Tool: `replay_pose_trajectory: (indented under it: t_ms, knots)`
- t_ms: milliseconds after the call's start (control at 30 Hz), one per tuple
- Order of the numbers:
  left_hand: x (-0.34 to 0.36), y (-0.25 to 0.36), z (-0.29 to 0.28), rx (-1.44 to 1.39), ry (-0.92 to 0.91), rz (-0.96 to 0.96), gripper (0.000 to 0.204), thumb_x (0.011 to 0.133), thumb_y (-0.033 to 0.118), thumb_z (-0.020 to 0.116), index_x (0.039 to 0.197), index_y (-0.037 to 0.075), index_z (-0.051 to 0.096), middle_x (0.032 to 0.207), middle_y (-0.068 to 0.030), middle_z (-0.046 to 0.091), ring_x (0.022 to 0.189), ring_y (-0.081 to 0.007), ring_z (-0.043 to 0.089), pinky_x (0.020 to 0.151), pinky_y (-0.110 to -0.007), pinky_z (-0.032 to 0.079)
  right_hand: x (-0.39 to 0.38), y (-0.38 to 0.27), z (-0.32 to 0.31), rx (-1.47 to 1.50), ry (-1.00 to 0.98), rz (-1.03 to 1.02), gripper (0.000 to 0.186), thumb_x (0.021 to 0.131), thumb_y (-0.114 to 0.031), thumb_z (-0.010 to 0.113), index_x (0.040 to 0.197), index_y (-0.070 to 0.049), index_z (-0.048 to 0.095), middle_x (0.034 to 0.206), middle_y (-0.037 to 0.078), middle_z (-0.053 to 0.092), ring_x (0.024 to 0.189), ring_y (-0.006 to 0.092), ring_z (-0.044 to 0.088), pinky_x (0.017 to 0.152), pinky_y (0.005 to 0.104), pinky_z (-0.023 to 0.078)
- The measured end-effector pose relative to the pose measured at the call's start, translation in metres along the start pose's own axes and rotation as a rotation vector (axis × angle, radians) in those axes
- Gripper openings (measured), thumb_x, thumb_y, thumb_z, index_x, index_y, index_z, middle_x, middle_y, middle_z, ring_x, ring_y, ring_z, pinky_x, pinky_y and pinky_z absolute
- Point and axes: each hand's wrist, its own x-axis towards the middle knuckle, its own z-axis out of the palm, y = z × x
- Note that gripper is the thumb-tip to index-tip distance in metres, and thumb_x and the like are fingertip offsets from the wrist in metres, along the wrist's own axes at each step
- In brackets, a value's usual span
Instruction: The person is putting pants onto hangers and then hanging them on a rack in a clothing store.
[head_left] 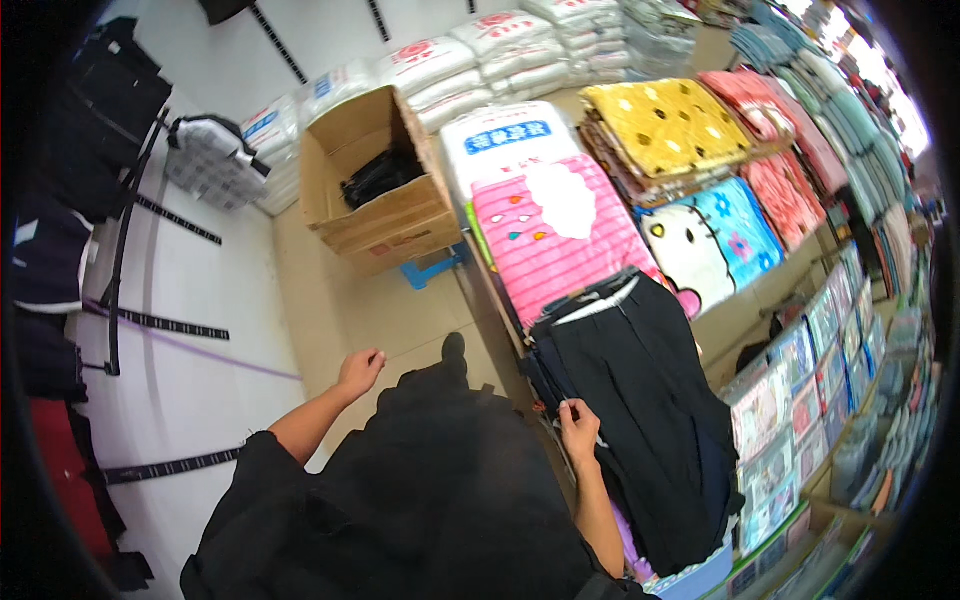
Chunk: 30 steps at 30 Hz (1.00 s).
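Black trousers (630,370) lie in a stack on the display at my right, their waistband at the far end. At the near left side of that stack is my right hand (580,432), its thumb and fingers pinched together on the edge of the black cloth. My left hand (361,373) hangs over the floor, away from the display, with its fingers curled in and nothing seen in them. Just past the trousers lies a pink striped folded blanket (560,230), beside a blue blanket with a white cartoon cat (700,245).
An open cardboard box (385,235) holding something black stands on a blue stool (432,270) ahead. White sacks (430,65) are piled along the wall. Packaged goods (790,390) stand in rows at right. Dark clothes (110,120) hang on a rack at left. A yellow blanket (665,125) lies farther off.
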Motion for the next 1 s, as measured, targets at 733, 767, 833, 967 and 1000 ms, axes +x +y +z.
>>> replay_pose_trajectory:
  t_ms: [733, 767, 833, 967, 1000]
  knots:
    - [0.532, -0.128, -0.2, -0.076, 0.034, -0.064, 0.022, 0.095, 0.021, 0.068, 0.109, 0.006, 0.075, 0.098, -0.0161, 0.079, 0.089, -0.0323, 0.078, 0.082, -0.043, 0.06, 0.188, -0.135, 0.201, -0.242, -0.273, 0.339, 0.022, 0.102, -0.021, 0.072, 0.1, 0.001, 0.075, 0.079, 0.009, 0.073, 0.072, 0.0158, 0.069, 0.07, 0.0321, 0.055]
    - [0.545, -0.142, -0.192, -0.051, -0.075, -0.074, 0.021, 0.093, 0.021, 0.068, 0.107, 0.006, 0.075, 0.098, -0.0174, 0.079, 0.092, -0.0356, 0.077, 0.083, -0.046, 0.059, 0.195, -0.143, 0.206, -0.261, -0.26, 0.37, 0.022, 0.102, -0.021, 0.072, 0.103, 0.001, 0.074, 0.083, 0.009, 0.075, 0.075, 0.0148, 0.07, 0.073, 0.0319, 0.056]
    - [0.568, -0.164, -0.169, -0.032, -0.208, -0.088, 0.02, 0.091, 0.02, 0.068, 0.104, 0.007, 0.075, 0.098, -0.0186, 0.078, 0.094, -0.0389, 0.076, 0.084, -0.048, 0.059, 0.201, -0.152, 0.216, -0.222, -0.234, 0.455, 0.022, 0.103, -0.02, 0.072, 0.103, 0.002, 0.074, 0.084, 0.009, 0.075, 0.076, 0.0147, 0.07, 0.074, 0.0322, 0.056]
    - [0.604, -0.181, -0.126, 0.084, -0.345, -0.137, 0.026, 0.088, 0.014, 0.066, 0.111, 0.007, 0.074, 0.112, -0.0218, 0.076, 0.105, -0.0425, 0.073, 0.091, -0.05, 0.058, 0.2, -0.159, 0.229, -0.238, -0.226, 0.543, 0.022, 0.105, -0.019, 0.07, 0.1, 0.002, 0.073, 0.089, 0.008, 0.076, 0.077, 0.0136, 0.069, 0.073, 0.032, 0.056]
    - [0.61, -0.183, -0.117, 0.066, -0.352, -0.192, 0.028, 0.087, 0.012, 0.065, 0.113, 0.006, 0.073, 0.12, -0.0229, 0.075, 0.111, -0.0435, 0.071, 0.097, -0.051, 0.056, 0.205, -0.17, 0.235, -0.229, -0.247, 0.576, 0.022, 0.105, -0.019, 0.07, 0.099, 0.001, 0.073, 0.089, 0.007, 0.076, 0.077, 0.0133, 0.069, 0.072, 0.0317, 0.056]
